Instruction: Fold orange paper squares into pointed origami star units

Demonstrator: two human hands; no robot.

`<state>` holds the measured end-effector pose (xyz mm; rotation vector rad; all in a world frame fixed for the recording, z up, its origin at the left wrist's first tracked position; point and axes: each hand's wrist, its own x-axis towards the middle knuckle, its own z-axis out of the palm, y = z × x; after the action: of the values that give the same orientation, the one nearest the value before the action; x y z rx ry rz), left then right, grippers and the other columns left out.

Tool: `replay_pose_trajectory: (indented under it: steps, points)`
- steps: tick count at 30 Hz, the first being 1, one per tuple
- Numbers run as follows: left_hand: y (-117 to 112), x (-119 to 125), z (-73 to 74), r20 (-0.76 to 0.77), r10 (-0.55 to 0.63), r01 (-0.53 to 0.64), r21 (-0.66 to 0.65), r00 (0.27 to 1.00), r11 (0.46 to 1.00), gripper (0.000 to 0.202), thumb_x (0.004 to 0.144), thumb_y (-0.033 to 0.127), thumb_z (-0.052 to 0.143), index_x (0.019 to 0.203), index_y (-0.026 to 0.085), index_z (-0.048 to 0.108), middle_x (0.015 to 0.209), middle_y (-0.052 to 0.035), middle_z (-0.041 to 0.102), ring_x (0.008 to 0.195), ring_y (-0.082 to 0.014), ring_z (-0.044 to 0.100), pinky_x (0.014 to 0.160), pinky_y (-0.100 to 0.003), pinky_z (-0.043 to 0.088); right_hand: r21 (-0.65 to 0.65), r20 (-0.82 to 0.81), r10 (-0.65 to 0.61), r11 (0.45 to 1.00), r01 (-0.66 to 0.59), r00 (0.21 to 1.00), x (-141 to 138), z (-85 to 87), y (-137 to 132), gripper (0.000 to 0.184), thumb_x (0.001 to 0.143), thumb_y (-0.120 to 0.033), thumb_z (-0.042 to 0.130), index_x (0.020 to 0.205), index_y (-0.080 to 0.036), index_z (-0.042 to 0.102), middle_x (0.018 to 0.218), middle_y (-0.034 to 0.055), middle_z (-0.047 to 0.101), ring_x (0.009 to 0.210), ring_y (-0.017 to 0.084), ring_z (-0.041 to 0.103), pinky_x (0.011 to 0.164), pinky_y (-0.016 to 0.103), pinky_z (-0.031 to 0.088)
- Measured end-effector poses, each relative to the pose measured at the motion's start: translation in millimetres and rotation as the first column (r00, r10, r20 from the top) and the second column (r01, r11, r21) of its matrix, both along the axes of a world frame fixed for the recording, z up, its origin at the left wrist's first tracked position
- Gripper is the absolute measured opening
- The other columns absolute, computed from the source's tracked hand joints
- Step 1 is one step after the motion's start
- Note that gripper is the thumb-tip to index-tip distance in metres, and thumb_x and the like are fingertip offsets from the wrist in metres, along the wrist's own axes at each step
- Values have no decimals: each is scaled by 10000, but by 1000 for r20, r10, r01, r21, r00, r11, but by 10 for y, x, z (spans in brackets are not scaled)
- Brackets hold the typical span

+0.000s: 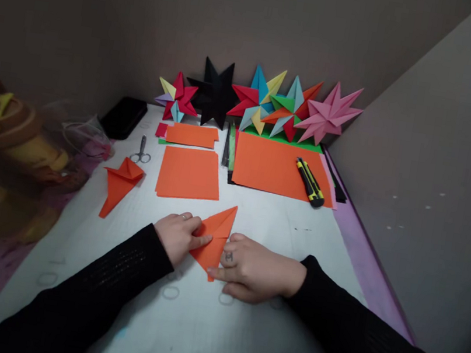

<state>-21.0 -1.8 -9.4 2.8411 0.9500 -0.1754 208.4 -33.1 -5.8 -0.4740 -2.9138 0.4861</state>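
Sleeves (81, 289) up front; left hand (175, 237), right hand (259, 267) press part-folded paper (214, 251), pinch unclear; one folded piece (120, 183) aside, squares (189, 174) unfolded

Looks dim, brightest across the middle of the bench (319, 236), sinking into gloom on the wall (259, 15). Shades softly between the sleeves (91, 279). Smears the clutter (39, 152) at far left, stretches toward the corners, blackens along the right edge.

folded orange paper (216, 251) | pointed, layered flap | lying flat, sharp tip away | on white surface (237, 342)
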Motion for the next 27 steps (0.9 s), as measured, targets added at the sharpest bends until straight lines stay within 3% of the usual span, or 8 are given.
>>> replay_pose_trajectory:
  steps: [4, 8, 11, 14, 18, 21, 24, 27]
  points:
    - [3, 0, 29, -38, 1, -1, -4, 999, 1000, 353, 880, 255, 419, 1182, 351, 572, 871, -51, 528, 778, -209, 458, 630, -304, 308, -12, -6, 54, 998, -55, 998, -27, 0, -61, 325, 823, -327, 525, 1117, -231, 624, 710, 25, 604, 681, 174, 476, 787, 374, 340]
    - [9, -22, 8, -3, -1, 1, -2, 1000, 1000, 356, 905, 266, 364, 1181, 350, 573, 861, -48, 518, 762, -198, 448, 641, -306, 310, -99, -148, 114, 987, -129, 982, -12, 6, -34, 204, 833, -375, 522, 886, -273, 690, 604, -11, 513, 649, 151, 465, 778, 351, 362]
    - [26, -46, -33, 45, -5, 6, -13, 999, 1000, 366, 921, 270, 325, 1161, 356, 588, 860, -49, 518, 758, -198, 446, 654, -312, 316, -98, -233, -44, 995, 21, 971, 107, 58, 83, 225, 846, -344, 508, 756, -227, 679, 654, 9, 524, 701, 151, 490, 798, 348, 391]
    - [51, -69, -72, 93, -13, 17, -43, 996, 999, 357, 919, 269, 335, 1148, 341, 600, 866, -47, 521, 764, -188, 447, 675, -305, 324, 84, -181, -195, 974, 212, 964, 258, 122, 208, 153, 811, -260, 537, 820, -200, 677, 964, 78, 606, 961, 223, 499, 883, 438, 372]
    - [92, -102, -126, 145, -18, 31, -86, 989, 996, 342, 903, 265, 370, 1138, 345, 606, 857, -39, 527, 751, -181, 453, 674, -296, 342, 190, -48, -213, 957, 218, 976, 305, 149, 247, 285, 794, -170, 504, 1043, -173, 643, 1303, 73, 514, 1275, 290, 310, 1013, 521, 260]
    - [123, -127, -175, 244, -7, 42, -136, 970, 990, 361, 862, 184, 402, 1102, 330, 628, 834, -28, 524, 744, -166, 462, 695, -284, 373, 173, 2, -183, 968, 180, 983, 230, 138, 208, 332, 818, -193, 486, 1125, -162, 609, 1334, 54, 500, 1315, 276, 263, 1047, 515, 226]
    - [140, -141, -202, 345, -1, 67, -178, 939, 982, 397, 823, 134, 407, 1101, 304, 634, 819, -30, 528, 739, -162, 479, 715, -284, 404, 170, -17, -148, 974, 149, 989, 143, 103, 171, 320, 855, -206, 465, 1140, -157, 600, 1287, 62, 545, 1244, 258, 359, 1012, 487, 289]
    - [144, -159, -187, 399, 22, 69, -214, 917, 974, 367, 839, 190, 416, 1131, 269, 624, 837, -46, 547, 751, -171, 497, 738, -306, 424, 200, -55, -119, 972, 128, 991, 77, 35, 145, 280, 895, -173, 421, 1093, -152, 618, 1239, 83, 575, 1119, 223, 461, 932, 429, 372]
